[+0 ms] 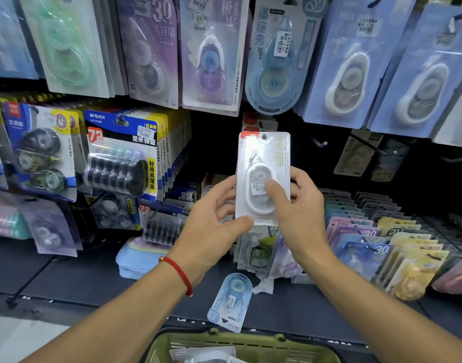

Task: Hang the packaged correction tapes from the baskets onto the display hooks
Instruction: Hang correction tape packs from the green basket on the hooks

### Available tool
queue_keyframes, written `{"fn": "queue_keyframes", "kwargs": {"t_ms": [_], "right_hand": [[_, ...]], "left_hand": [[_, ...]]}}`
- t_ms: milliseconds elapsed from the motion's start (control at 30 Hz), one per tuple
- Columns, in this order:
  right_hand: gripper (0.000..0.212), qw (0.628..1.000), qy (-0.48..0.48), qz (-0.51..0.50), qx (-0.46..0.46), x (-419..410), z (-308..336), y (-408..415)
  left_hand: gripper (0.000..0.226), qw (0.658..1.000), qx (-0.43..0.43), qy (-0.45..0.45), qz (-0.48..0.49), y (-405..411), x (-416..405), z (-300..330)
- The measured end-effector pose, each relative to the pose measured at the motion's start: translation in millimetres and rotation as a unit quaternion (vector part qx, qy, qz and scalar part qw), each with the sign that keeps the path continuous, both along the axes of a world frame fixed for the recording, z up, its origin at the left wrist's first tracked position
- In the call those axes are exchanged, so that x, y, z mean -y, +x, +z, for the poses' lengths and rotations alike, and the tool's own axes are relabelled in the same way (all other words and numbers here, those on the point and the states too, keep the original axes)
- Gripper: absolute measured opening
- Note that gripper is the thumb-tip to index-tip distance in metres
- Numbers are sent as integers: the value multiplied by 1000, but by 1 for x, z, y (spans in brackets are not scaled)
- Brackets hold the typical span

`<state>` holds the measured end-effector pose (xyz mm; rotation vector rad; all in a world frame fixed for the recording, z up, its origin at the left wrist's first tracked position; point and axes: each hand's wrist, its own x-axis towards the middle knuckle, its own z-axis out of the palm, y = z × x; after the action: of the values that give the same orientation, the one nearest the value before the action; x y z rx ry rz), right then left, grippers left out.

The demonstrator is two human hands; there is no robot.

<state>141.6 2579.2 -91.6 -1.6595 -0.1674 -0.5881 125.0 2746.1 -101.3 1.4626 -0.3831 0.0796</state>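
Note:
A white packaged correction tape (pixel 261 163) stands upright in front of the dark display wall, held between both hands. My left hand (pixel 214 221) pinches its lower left corner, thumb on the front. My right hand (pixel 298 205) grips its right side with the thumb across the blister. Behind its top hangs a red-topped pack (pixel 253 124) on a hook. Bare hooks (pixel 320 143) stick out to the right. A green basket (pixel 240 344) with packs sits at the bottom edge.
Rows of hanging correction tape packs fill the wall above and at left, such as a blue pack (pixel 274 61). A blue pack (pixel 231 299) lies loose on the dark shelf (pixel 80 279). Racks of colourful packs (pixel 368 247) stand at right. A light blue pouch (pixel 135 260) lies at left.

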Motion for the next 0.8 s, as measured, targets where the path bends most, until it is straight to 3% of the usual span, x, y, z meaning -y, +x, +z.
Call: {"fn": "queue_keyframes", "kwargs": {"t_ms": [267, 367, 467, 567, 633, 733, 800], "right_hand": [[36, 999, 43, -20, -1, -2, 1, 3], [34, 999, -35, -27, -20, 4, 0, 9], [64, 963, -241, -102, -65, 11, -10, 17], [66, 903, -395, -153, 73, 9, -26, 17], [63, 842, -500, -142, 145, 5, -35, 24], [65, 792, -584, -150, 96, -5, -39, 46], [69, 774, -610, -166, 31, -13, -36, 63]], "left_hand": [[73, 1000, -1, -10, -6, -2, 3, 4], [67, 996, 27, 77, 38, -2, -2, 3], [61, 939, 117, 244, 212, 2, -21, 2], [56, 839, 203, 349, 364, 8, -47, 5], [62, 788, 171, 414, 423, 11, -63, 6], [78, 772, 89, 485, 401, 12, -79, 2], [85, 771, 86, 512, 369, 12, -87, -4]]}}
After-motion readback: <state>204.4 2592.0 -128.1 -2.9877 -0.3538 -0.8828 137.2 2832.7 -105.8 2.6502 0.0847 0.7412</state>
